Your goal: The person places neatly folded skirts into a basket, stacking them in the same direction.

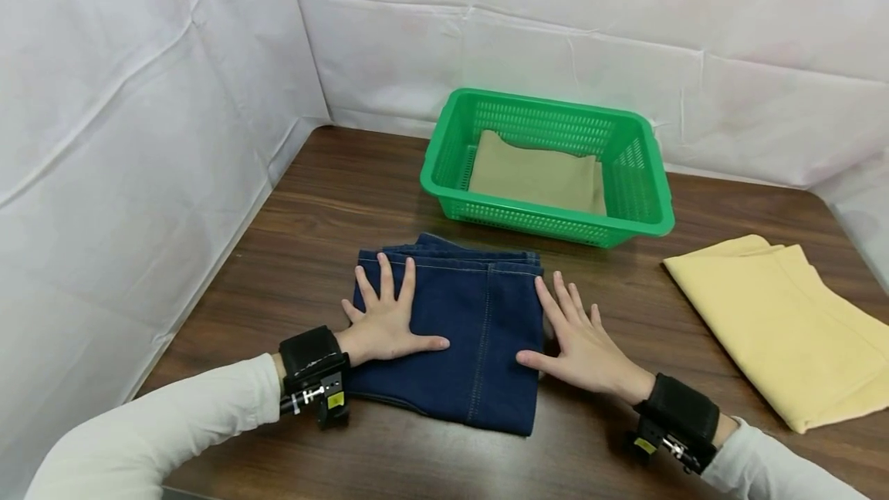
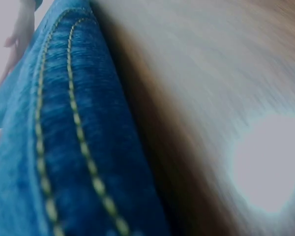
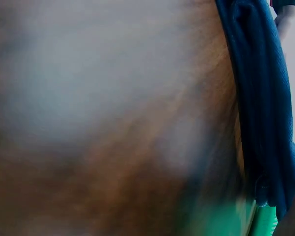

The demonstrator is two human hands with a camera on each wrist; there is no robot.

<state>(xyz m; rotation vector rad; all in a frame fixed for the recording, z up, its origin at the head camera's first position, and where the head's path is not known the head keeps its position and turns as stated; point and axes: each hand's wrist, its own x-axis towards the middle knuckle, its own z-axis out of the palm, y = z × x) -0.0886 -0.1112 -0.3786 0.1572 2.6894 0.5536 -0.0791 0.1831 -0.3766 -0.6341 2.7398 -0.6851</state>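
Observation:
Dark blue denim, folded into a rough square like a pair of jeans (image 1: pixel 451 307), lies on the table before me. My left hand (image 1: pixel 385 322) rests on its left part with spread, straight fingers. At its right edge, my right hand (image 1: pixel 579 338) touches the cloth with thumb and index fingertip, the other fingers extended over the table. Two rows of yellow stitching run along the near edge of the denim (image 2: pixel 73 123) in the left wrist view. The right wrist view shows the folded layers of the denim (image 3: pixel 260 88) side-on.
Behind the denim stands a green plastic basket (image 1: pixel 545 228) holding a folded khaki cloth (image 1: pixel 535 176). A folded yellow cloth (image 1: pixel 792 330) lies at the right of the brown wooden table (image 1: pixel 278 268). White sheeting (image 1: pixel 569 37) hangs behind and at the left.

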